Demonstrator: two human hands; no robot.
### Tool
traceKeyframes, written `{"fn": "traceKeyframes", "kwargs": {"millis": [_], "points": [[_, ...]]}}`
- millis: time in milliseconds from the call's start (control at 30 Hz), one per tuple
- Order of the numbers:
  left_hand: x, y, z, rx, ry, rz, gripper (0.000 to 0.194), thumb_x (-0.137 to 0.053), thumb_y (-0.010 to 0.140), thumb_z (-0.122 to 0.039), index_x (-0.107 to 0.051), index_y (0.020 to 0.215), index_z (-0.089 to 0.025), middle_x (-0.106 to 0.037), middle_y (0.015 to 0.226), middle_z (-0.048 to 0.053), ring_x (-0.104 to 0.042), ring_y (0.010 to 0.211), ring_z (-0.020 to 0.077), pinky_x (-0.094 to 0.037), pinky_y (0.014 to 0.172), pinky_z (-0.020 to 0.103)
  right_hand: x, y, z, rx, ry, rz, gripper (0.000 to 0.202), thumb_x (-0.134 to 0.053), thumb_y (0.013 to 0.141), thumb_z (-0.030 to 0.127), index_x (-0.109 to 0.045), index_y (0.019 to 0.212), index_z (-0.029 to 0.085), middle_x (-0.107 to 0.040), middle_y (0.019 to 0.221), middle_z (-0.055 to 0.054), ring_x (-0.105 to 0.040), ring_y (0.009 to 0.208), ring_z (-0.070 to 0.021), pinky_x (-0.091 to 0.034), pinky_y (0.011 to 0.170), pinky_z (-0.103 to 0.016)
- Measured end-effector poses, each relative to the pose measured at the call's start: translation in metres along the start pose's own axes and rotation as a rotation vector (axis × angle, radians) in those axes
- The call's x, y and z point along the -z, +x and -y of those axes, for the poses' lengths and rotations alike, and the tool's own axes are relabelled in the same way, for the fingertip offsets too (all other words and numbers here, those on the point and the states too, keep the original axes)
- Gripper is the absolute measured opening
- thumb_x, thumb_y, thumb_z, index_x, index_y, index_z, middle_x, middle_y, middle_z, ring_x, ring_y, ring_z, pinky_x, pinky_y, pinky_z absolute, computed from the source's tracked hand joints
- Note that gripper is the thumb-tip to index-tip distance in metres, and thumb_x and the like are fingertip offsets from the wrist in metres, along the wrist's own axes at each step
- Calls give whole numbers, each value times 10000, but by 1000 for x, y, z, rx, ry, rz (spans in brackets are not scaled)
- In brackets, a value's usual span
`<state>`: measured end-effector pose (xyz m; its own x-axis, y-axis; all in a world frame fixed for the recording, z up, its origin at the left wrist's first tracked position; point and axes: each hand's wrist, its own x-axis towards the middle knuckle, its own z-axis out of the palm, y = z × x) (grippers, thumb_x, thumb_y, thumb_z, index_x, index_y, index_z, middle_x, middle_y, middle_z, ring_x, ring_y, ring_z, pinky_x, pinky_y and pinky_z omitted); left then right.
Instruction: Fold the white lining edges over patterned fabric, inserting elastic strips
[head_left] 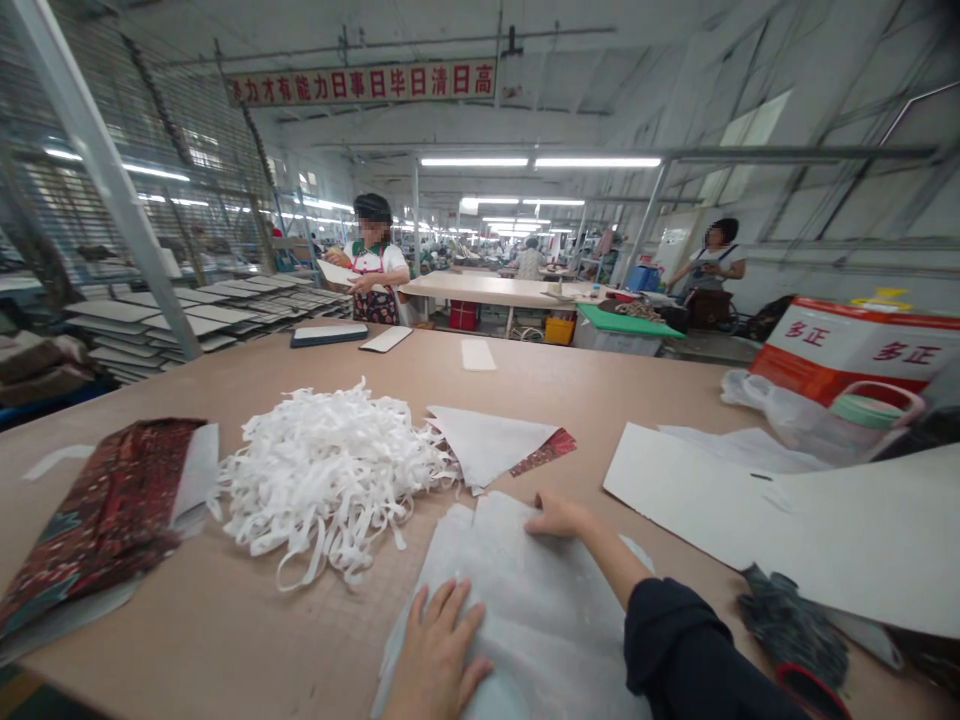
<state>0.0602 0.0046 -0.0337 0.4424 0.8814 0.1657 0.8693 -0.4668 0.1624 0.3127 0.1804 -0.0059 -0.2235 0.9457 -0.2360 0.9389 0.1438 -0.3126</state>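
Observation:
Spread over the near part of the table is a translucent white sheet (517,590), with slight wrinkles. My left hand (439,645) lies on its lower left part, palm down with the fingers apart. Near the sheet's far edge, my right hand (559,515) has its fingers curled and closed on the material; the fingertips are partly hidden. Just beyond is a white-backed triangular piece (495,440) with red patterned fabric at its tip. A heap of white fabric strips (330,470) lies to the left of the sheet.
Folded dark red patterned fabric (112,500) lies at the left. On the right are large white boards (810,520), a dark glove-like bundle (795,620), a green-lidded cup (870,410) and a red-and-white box (847,345). Co-workers stand beyond the table (600,385).

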Motion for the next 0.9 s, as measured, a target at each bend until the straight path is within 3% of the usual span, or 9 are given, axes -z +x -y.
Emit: {"fn": "traceKeyframes", "kwargs": {"millis": [100,267,367,500,567,633,700,767,900], "points": [[-1,-1,2,-23,-16,-14,507,-609,743,-434,-471,1222,-340,-444,1341,48,-430,1194,302,-358,972,517,4,-7,1,20,-15,37,444,-649,596,385,-588,975,163,-648,957,-95,-603,823,-224,-418,634,-283],[-2,1,6,31,-127,66,641,-650,690,-344,-409,1282,-306,-404,1368,73,-385,1230,307,-311,1006,529,8,-47,16,90,-101,-30,328,-536,654,187,-559,980,159,-637,965,-117,-588,871,-244,-390,673,-295],[11,17,12,125,-152,-44,800,-626,666,-247,-246,1370,-220,-324,1409,125,-299,1283,292,-273,1030,505,15,-83,31,169,-163,-114,320,-437,678,105,-531,974,180,-624,954,-104,-559,902,-244,-359,727,-316],[61,49,17,50,-179,-296,875,-596,665,-208,-113,1390,-131,-306,1407,177,-217,1315,289,-140,1058,542,40,-138,52,381,-281,-235,292,-424,624,77,-525,870,198,-598,888,-74,-526,848,-224,-337,720,-309],[96,59,10,-91,-252,-290,743,-527,722,-180,-177,1376,-138,-440,1328,149,-311,1277,248,-119,1071,514,60,-166,62,454,-306,-257,290,-425,610,78,-522,852,205,-585,846,-61,-512,799,-211,-338,691,-303],[132,63,-4,-284,-325,-202,627,-538,730,-199,-328,1321,-183,-503,1277,109,-401,1213,239,-110,1077,491,83,-193,72,516,-316,-275,285,-426,610,78,-526,843,208,-577,824,-53,-500,777,-202,-341,678,-298],[165,62,-23,-425,-412,-84,408,-577,727,-232,-540,1134,-223,-608,1130,58,-521,1065,223,-265,1031,419,109,-217,81,561,-308,-303,298,-421,614,73,-539,852,208,-575,813,-48,-498,772,-197,-346,675,-293],[192,58,-42,-445,-533,-58,266,-568,760,-252,-597,1021,-214,-647,1003,32,-574,922,186,-417,883,308,133,-240,86,582,-237,-343,382,-415,611,65,-550,938,208,-587,843,-45,-511,799,-191,-360,696,-285],[228,52,-73,-389,-600,-180,218,-541,799,-336,-617,941,-189,-649,889,21,-579,803,171,-451,735,255,159,-269,77,461,21,-430,646,-455,632,117,-378,1265,220,-589,1058,-43,-540,911,-180,-386,776,-266]]}}
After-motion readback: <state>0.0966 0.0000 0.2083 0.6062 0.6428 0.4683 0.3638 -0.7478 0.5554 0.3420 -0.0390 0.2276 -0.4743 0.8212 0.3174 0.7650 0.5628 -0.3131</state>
